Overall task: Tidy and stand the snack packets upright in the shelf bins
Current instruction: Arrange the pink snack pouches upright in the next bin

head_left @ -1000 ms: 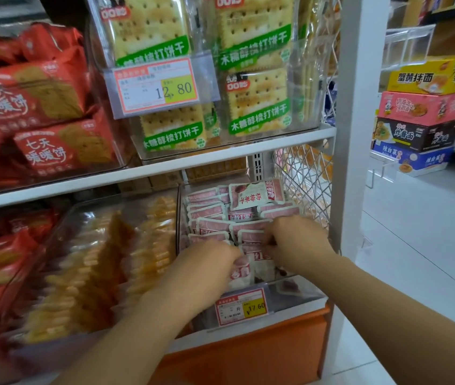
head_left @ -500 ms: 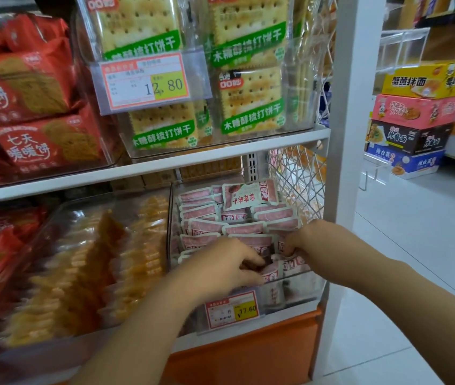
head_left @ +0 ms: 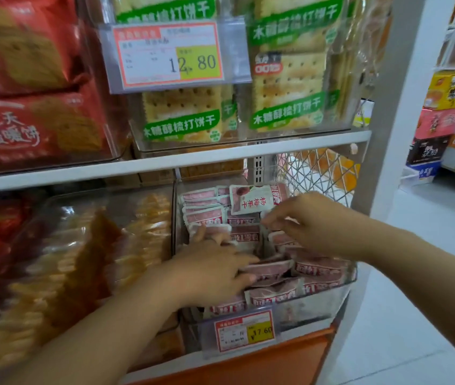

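Observation:
Small pink-and-white snack packets (head_left: 318, 266) fill a clear plastic bin (head_left: 329, 298) on the lower shelf, most standing in rows. One packet (head_left: 251, 201) at the back faces me, showing red characters. My left hand (head_left: 209, 269) reaches into the bin's left half, its fingers spread among the packets and resting against a packet (head_left: 269, 269) in the middle. My right hand (head_left: 304, 220) hovers over the right half, its fingertips pinching the top edge of a packet by the back row. Which packet it pinches is blurred.
Left of it, a clear bin (head_left: 81, 262) holds yellow-brown snacks. Above the white shelf board (head_left: 165, 162) sit green-labelled cracker packs (head_left: 287, 90) and red biscuit bags (head_left: 34, 129). Price tags (head_left: 244, 330) hang in front. A white post (head_left: 393, 107) and wire mesh (head_left: 315, 168) bound the right side.
Both hands have moved deeper into the bin, from its front rows toward the middle and back. The right hand rose to the back row. The camera has come closer.

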